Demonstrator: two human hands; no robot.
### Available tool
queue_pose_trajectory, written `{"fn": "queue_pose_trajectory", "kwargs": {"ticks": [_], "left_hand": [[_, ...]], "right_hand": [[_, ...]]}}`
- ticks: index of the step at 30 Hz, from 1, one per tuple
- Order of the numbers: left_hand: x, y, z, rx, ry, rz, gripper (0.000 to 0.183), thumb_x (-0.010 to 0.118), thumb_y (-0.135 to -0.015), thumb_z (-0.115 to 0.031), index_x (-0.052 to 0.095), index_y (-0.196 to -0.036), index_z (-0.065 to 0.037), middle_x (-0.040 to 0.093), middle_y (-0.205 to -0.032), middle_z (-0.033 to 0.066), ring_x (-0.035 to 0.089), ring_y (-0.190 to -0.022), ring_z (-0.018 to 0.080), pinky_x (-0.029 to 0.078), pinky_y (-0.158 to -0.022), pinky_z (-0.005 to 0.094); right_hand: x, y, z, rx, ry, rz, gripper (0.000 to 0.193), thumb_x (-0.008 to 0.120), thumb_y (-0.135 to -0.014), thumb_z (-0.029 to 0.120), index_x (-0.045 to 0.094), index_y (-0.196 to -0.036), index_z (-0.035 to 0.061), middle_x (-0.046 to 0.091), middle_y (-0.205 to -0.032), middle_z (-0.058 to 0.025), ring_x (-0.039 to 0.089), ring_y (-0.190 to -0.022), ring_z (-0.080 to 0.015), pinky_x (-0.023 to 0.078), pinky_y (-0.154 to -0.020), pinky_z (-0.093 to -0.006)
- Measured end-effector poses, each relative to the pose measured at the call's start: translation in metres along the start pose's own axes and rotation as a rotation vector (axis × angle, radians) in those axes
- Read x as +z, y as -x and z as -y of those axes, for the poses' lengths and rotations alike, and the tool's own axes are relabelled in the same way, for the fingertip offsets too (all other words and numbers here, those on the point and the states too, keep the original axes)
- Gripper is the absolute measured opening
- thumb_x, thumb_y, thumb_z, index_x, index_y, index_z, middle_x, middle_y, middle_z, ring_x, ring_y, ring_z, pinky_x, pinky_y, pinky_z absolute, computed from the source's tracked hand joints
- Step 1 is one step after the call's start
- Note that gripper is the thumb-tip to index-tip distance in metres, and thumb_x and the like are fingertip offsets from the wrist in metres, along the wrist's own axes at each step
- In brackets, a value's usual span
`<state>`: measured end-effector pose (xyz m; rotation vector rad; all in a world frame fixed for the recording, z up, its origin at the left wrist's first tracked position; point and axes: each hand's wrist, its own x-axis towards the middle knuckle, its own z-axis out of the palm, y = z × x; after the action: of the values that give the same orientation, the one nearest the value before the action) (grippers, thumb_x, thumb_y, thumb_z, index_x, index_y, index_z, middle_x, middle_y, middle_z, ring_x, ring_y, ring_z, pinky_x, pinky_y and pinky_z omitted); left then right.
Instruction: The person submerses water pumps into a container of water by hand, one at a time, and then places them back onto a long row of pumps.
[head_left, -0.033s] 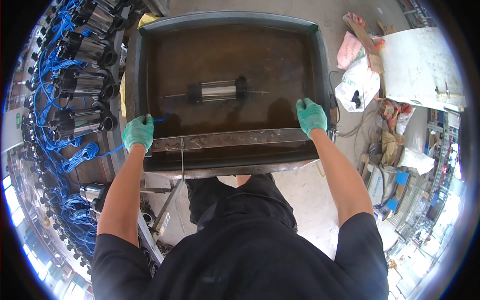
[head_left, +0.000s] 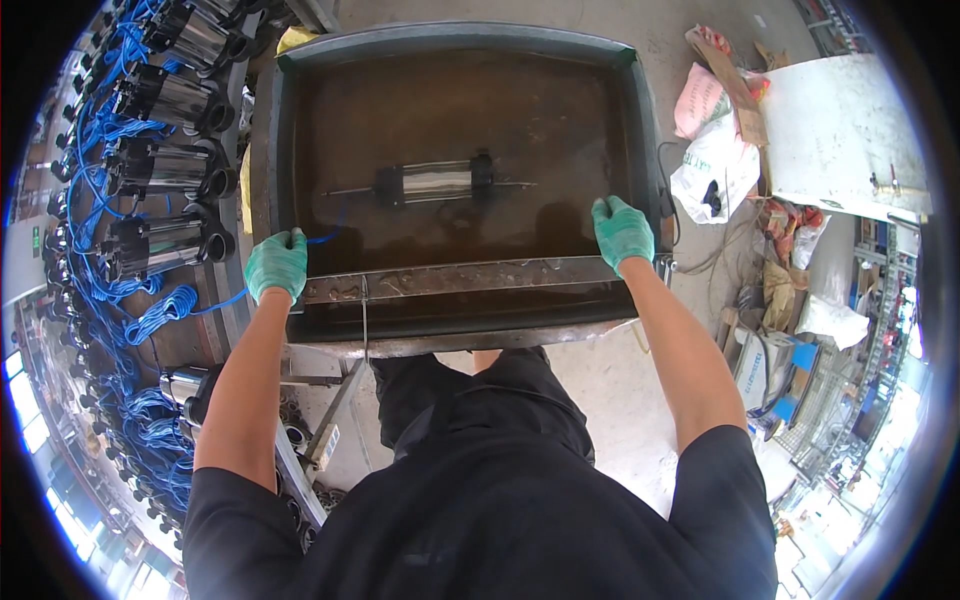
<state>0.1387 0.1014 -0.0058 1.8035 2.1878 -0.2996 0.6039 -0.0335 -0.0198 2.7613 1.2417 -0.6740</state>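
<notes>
The cylinder point(head_left: 432, 182) is laid on its side in the middle of the tank point(head_left: 455, 40), its long axis running left to right. The tank's near rim is gripped by the gloved left hand point(head_left: 276, 264), a blue hose point(head_left: 220, 302) beside it, and by the right hand point(head_left: 621, 232).

Bare concrete floor point(head_left: 610, 385) in daylight. At nine o'clock, a rack of metal cylinders point(head_left: 165, 170) with blue hoses point(head_left: 150, 315). At two o'clock, plastic bags point(head_left: 715, 165) and a white panel point(head_left: 835, 130).
</notes>
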Motion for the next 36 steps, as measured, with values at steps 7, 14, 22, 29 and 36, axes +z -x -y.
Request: {"fn": "queue_pose_trajectory", "kwargs": {"ticks": [7, 14, 22, 29, 36], "left_hand": [[-0.0006, -0.0006, -0.0001, -0.011, -0.007, 0.02, 0.04, 0.052, -0.098, -0.046, 0.076, -0.099, -0.014, 0.072, -0.102, 0.0184, 0.067, -0.099, 0.042, 0.053, -0.088, 0.0474], [0.0026, -0.0017, 0.0021, 0.014, -0.01, -0.012, 0.041, 0.051, -0.098, -0.046, 0.076, -0.099, -0.013, 0.072, -0.101, 0.0187, 0.067, -0.098, 0.0419, 0.053, -0.088, 0.0478], [0.0049, -0.0021, 0.0035, 0.025, -0.005, -0.036, 0.04, 0.052, -0.097, -0.046, 0.077, -0.095, -0.015, 0.073, -0.1, 0.0171, 0.068, -0.096, 0.0409, 0.053, -0.086, 0.049], [0.0056, -0.0022, 0.0049, 0.025, -0.008, -0.028, 0.04, 0.051, -0.098, -0.046, 0.077, -0.095, -0.015, 0.072, -0.1, 0.0166, 0.067, -0.096, 0.0403, 0.053, -0.086, 0.0487], [0.0082, -0.0042, 0.0066, 0.013, -0.007, -0.024, 0.04, 0.052, -0.098, -0.046, 0.076, -0.094, -0.015, 0.072, -0.099, 0.0163, 0.067, -0.096, 0.0404, 0.053, -0.086, 0.0486]], "right_hand": [[-0.0004, 0.0003, 0.0007, 0.009, 0.004, 0.013, 0.043, 0.044, -0.102, 0.045, 0.067, -0.113, 0.0117, 0.071, -0.106, -0.0223, 0.066, -0.103, -0.0437, 0.052, -0.091, -0.0523], [0.0, -0.0004, -0.0005, 0.006, 0.012, 0.008, 0.043, 0.044, -0.102, 0.045, 0.068, -0.115, 0.0118, 0.071, -0.107, -0.0228, 0.066, -0.104, -0.0438, 0.051, -0.092, -0.0524], [0.0013, -0.0015, -0.0016, -0.009, 0.016, -0.006, 0.043, 0.044, -0.101, 0.045, 0.068, -0.115, 0.0113, 0.071, -0.109, -0.0224, 0.065, -0.105, -0.0437, 0.051, -0.092, -0.0521], [0.0019, -0.0011, -0.0008, 0.002, 0.009, -0.006, 0.043, 0.045, -0.101, 0.045, 0.068, -0.114, 0.0108, 0.071, -0.108, -0.0221, 0.065, -0.104, -0.0439, 0.051, -0.091, -0.0515], [0.0034, -0.0016, -0.002, -0.023, 0.012, -0.02, 0.042, 0.045, -0.101, 0.044, 0.068, -0.112, 0.0104, 0.071, -0.106, -0.0225, 0.065, -0.103, -0.0443, 0.051, -0.09, -0.0521]]}}
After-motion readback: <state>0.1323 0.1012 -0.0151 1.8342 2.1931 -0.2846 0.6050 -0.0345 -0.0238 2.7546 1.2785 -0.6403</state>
